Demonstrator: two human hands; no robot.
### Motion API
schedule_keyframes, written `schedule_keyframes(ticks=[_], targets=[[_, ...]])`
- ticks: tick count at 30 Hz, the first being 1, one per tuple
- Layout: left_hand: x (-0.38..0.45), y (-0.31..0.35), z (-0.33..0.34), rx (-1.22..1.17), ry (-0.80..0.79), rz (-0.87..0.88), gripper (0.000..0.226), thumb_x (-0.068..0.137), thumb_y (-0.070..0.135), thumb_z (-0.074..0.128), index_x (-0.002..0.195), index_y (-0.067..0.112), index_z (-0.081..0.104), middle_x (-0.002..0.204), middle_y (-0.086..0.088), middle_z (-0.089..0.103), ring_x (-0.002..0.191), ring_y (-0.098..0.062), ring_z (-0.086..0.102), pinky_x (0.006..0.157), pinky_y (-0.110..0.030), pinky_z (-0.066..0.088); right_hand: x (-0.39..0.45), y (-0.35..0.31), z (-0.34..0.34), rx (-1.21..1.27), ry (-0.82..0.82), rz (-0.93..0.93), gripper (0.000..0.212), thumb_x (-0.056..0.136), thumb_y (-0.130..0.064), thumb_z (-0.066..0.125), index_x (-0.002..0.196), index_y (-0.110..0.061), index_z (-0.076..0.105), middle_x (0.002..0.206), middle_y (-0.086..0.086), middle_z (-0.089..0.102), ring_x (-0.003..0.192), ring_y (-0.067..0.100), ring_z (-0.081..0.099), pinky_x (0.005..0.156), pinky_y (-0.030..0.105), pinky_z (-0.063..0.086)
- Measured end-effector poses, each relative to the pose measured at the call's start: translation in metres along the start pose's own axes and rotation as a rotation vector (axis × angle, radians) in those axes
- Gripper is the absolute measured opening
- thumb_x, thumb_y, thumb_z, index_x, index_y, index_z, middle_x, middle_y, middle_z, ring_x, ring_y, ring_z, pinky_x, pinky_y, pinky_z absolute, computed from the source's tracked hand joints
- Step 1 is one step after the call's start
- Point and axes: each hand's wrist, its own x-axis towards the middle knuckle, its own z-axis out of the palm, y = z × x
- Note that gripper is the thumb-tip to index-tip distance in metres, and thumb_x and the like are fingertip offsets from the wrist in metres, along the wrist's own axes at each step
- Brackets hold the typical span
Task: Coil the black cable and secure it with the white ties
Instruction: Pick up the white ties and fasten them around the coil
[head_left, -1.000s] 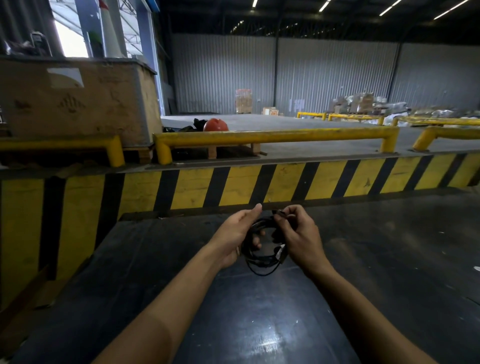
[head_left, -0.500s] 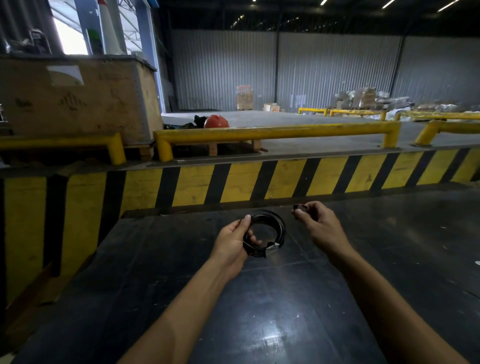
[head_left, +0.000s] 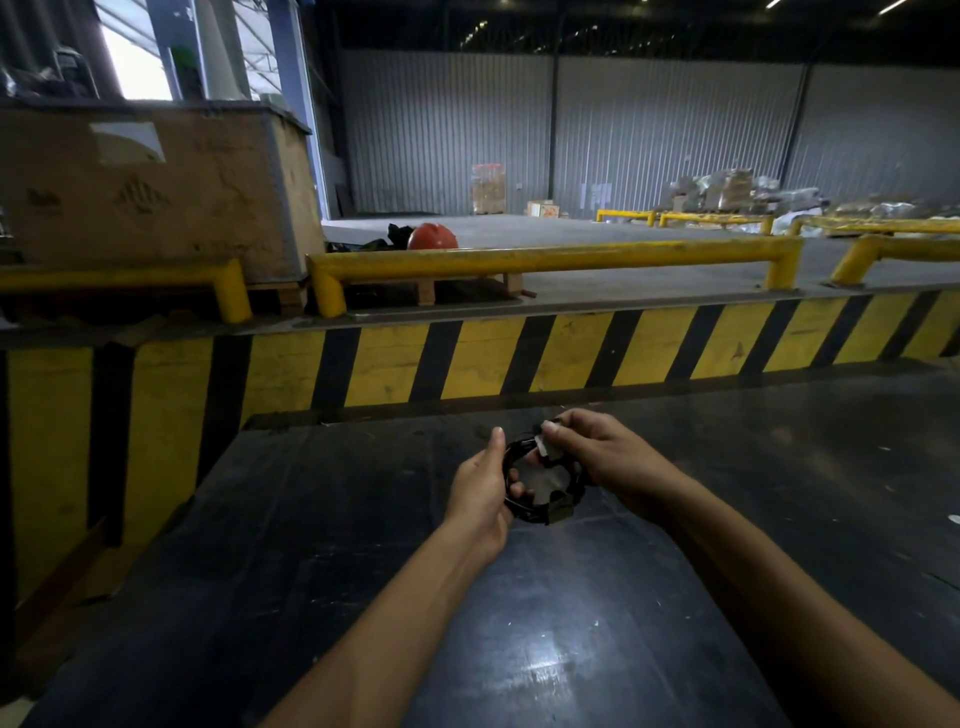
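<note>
The black cable is wound into a small round coil, held upright above the dark floor between both hands. My left hand grips the coil's left side, thumb up along its rim. My right hand covers the coil's upper right and pinches a white tie against the top of the coil. A second pale tie or plug sits on the coil's lower edge; which it is I cannot tell. The right part of the coil is hidden behind my right hand.
A dark, scuffed metal platform lies below my hands. A yellow-and-black striped barrier runs across just beyond it, with yellow rails behind. A large cardboard box stands at the left, an orange helmet beside it.
Half a second ago my right hand was off to the right, away from the coil. It has come back onto the top of the coil, now with a white tie in its fingers.
</note>
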Motion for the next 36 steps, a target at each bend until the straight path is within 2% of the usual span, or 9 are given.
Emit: schedule_keyframes(ticks=[5, 9, 15, 20, 24, 29, 31, 34, 36], targets=[[-0.001, -0.003, -0.002, -0.009, 0.043, 0.013, 0.027, 0.097, 0.031, 0.044, 0.091, 0.011, 0.061, 0.065, -0.002, 0.044, 0.052, -0.009, 0.039, 0.055, -0.024, 0.041, 0.001, -0.003, -0.002, -0.006, 0.056, -0.102, 0.02, 0.092, -0.024, 0.056, 0.096, -0.006, 0.063, 0.08, 0.001, 0.065, 0.063, -0.001, 0.061, 0.056, 0.015, 0.046], [-0.001, -0.001, -0.003, -0.009, 0.065, 0.031, 0.026, 0.097, 0.03, 0.044, 0.092, 0.012, 0.061, 0.067, -0.003, 0.044, 0.053, -0.01, 0.039, 0.055, -0.026, 0.042, 0.003, -0.001, -0.008, -0.094, 0.099, -0.128, 0.012, 0.09, -0.023, 0.058, 0.09, -0.013, 0.063, 0.08, 0.001, 0.066, 0.071, 0.009, 0.063, 0.064, 0.023, 0.049], [0.001, 0.003, 0.001, -0.035, 0.082, 0.047, 0.025, 0.097, 0.029, 0.045, 0.088, 0.011, 0.06, 0.068, -0.004, 0.046, 0.052, -0.009, 0.039, 0.055, -0.025, 0.041, 0.003, -0.004, -0.009, -0.242, 0.021, -0.106, 0.008, 0.088, -0.016, 0.061, 0.094, -0.012, 0.061, 0.088, 0.005, 0.07, 0.08, 0.012, 0.07, 0.072, 0.027, 0.057], [0.002, 0.004, 0.003, -0.046, 0.077, 0.042, 0.026, 0.096, 0.032, 0.046, 0.09, 0.013, 0.062, 0.073, -0.004, 0.055, 0.052, -0.008, 0.042, 0.045, -0.018, 0.042, 0.003, -0.007, -0.006, -0.306, -0.024, -0.111, 0.004, 0.09, -0.016, 0.057, 0.094, -0.016, 0.057, 0.091, 0.002, 0.067, 0.085, 0.014, 0.067, 0.077, 0.032, 0.058], [-0.002, 0.004, 0.006, -0.066, 0.049, 0.026, 0.025, 0.096, 0.032, 0.047, 0.091, 0.013, 0.062, 0.074, -0.006, 0.057, 0.055, -0.009, 0.045, 0.051, -0.019, 0.045, 0.008, -0.004, -0.004, -0.389, 0.013, -0.128, 0.005, 0.091, -0.018, 0.057, 0.094, -0.022, 0.054, 0.092, -0.001, 0.065, 0.085, 0.011, 0.066, 0.069, 0.026, 0.055], [-0.004, 0.004, 0.009, -0.073, 0.023, 0.034, 0.023, 0.096, 0.03, 0.047, 0.096, 0.013, 0.062, 0.098, -0.015, 0.068, 0.091, -0.026, 0.065, 0.078, -0.036, 0.054, 0.006, 0.003, -0.001, -0.398, 0.052, -0.25, 0.009, 0.089, -0.017, 0.06, 0.088, -0.024, 0.054, 0.084, -0.01, 0.065, 0.08, -0.003, 0.063, 0.067, 0.02, 0.051], [-0.004, 0.004, 0.008, -0.053, 0.018, 0.052, 0.023, 0.096, 0.03, 0.047, 0.095, 0.012, 0.063, 0.1, -0.016, 0.068, 0.095, -0.029, 0.066, 0.08, -0.04, 0.054, 0.003, 0.004, -0.001, -0.45, 0.079, -0.308, 0.011, 0.087, -0.016, 0.063, 0.088, -0.024, 0.055, 0.08, -0.016, 0.061, 0.076, -0.007, 0.06, 0.063, 0.016, 0.048], [-0.002, 0.004, 0.006, 0.013, 0.017, 0.098, 0.025, 0.095, 0.029, 0.049, 0.094, 0.009, 0.065, 0.097, -0.016, 0.069, 0.087, -0.027, 0.066, 0.074, -0.038, 0.056, 0.002, 0.007, 0.0, -0.486, 0.127, -0.372, 0.011, 0.085, -0.017, 0.066, 0.089, -0.025, 0.059, 0.079, -0.016, 0.06, 0.072, -0.007, 0.061, 0.06, 0.014, 0.048], [0.0, 0.002, 0.004, 0.102, 0.02, 0.159, 0.025, 0.094, 0.028, 0.051, 0.092, 0.009, 0.066, 0.087, -0.011, 0.067, 0.069, -0.018, 0.06, 0.062, -0.03, 0.052, 0.002, 0.009, 0.0, -0.49, 0.147, -0.398, 0.008, 0.085, -0.019, 0.066, 0.09, -0.022, 0.062, 0.082, -0.012, 0.062, 0.069, -0.003, 0.061, 0.059, 0.015, 0.05]])
